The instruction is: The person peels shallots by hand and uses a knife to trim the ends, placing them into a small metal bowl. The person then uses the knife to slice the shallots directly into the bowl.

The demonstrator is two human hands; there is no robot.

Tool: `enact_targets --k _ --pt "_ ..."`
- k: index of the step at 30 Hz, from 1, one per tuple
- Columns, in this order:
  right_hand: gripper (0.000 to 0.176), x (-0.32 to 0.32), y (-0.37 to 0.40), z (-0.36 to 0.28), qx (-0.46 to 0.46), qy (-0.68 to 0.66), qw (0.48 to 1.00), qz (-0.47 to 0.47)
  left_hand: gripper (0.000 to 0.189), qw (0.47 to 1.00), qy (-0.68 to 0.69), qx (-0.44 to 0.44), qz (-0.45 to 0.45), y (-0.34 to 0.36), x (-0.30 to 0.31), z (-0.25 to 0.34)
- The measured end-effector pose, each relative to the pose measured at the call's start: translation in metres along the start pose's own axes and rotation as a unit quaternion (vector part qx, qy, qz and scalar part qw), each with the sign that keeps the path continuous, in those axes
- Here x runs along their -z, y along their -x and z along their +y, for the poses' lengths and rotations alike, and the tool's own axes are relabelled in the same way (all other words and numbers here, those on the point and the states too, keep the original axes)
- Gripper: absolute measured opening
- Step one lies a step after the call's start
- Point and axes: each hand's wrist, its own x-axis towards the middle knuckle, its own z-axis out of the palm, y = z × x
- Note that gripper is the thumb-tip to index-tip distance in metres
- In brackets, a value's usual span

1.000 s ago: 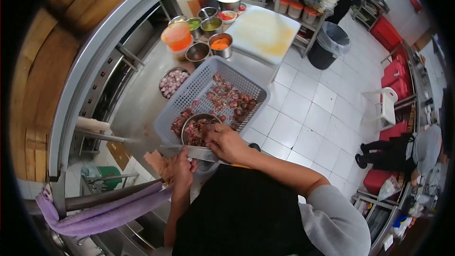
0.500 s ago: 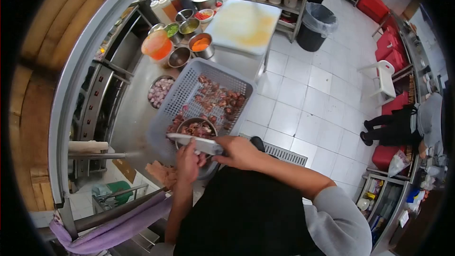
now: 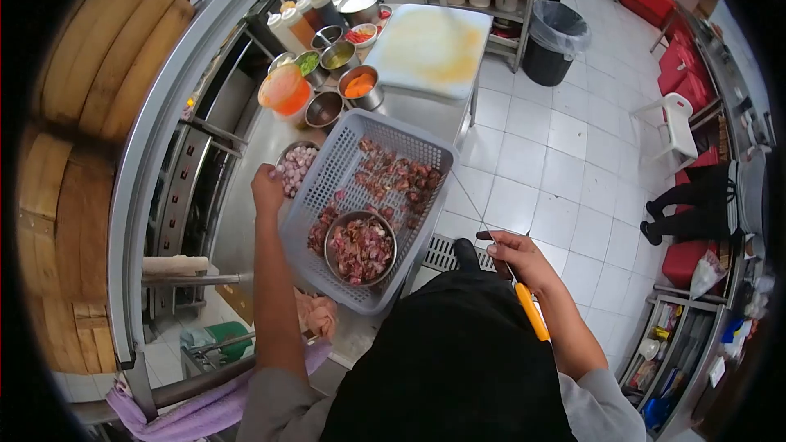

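Observation:
My left hand (image 3: 268, 190) is at the left rim of a metal bowl of pale pink peeled bulbs (image 3: 296, 169), which look like shallots. Its fingers are curled, and whatever they hold is hidden. In my right hand (image 3: 524, 260), out over the floor right of the table, is a knife with a yellow-orange handle (image 3: 532, 311); its blade shows nearly edge-on as a thin line. A grey perforated basket (image 3: 446, 155) contains reddish-brown pieces (image 3: 397, 176). Inside its near end sits a round metal bowl heaped with purplish-red pieces and skins (image 3: 360, 250).
Beyond the basket are a white cutting board (image 3: 426, 45), metal containers of orange (image 3: 360, 84) and green food, and squeeze bottles (image 3: 304, 12). A crumpled cloth (image 3: 317, 311) lies at the near edge. Right are a black bin (image 3: 550, 49), a white stool (image 3: 673, 127) and another person (image 3: 696, 205).
My left hand has moved from above the bowl in the basket to the bowl of peeled bulbs. My right hand has swung right, away from the basket, with the knife.

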Motion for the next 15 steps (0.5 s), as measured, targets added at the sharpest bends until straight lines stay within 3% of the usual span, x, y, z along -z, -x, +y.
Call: enact_targets --k 4,6,7,8,10,12,13,15 --pt "0.039 0.003 0.013 0.008 0.006 -0.064 0.998 0.007 0.033 0.996 -0.056 -0.069 0.017 -0.015 -0.004 0.0" --pt "0.048 0.005 0.018 0.007 0.003 -0.192 0.981 -0.027 0.034 0.993 -0.061 -0.099 0.036 -0.004 -0.006 0.029" --pt "0.061 0.01 0.017 0.013 0.023 -0.229 0.972 -0.052 0.031 0.994 0.059 -0.095 -0.004 0.008 -0.011 0.051" --pt "0.061 0.014 0.017 0.017 0.022 -0.229 0.972 -0.048 0.029 0.979 0.178 -0.087 -0.042 0.022 -0.015 0.076" --pt "0.062 0.019 0.015 0.023 0.056 -0.296 0.953 -0.028 0.027 0.959 0.187 -0.101 -0.185 0.059 -0.018 0.138" --pt "0.063 0.033 0.01 0.033 0.037 -0.295 0.955 -0.019 0.026 0.924 0.147 -0.22 -0.277 0.075 -0.056 0.149" --pt "0.064 0.041 0.008 0.039 0.011 -0.323 0.945 -0.036 0.026 0.924 0.15 -0.219 -0.274 0.081 -0.071 0.153" --pt "0.065 0.046 0.009 0.042 -0.021 -0.343 0.938 -0.047 0.024 0.917 0.081 -0.309 -0.241 0.087 -0.092 0.162"
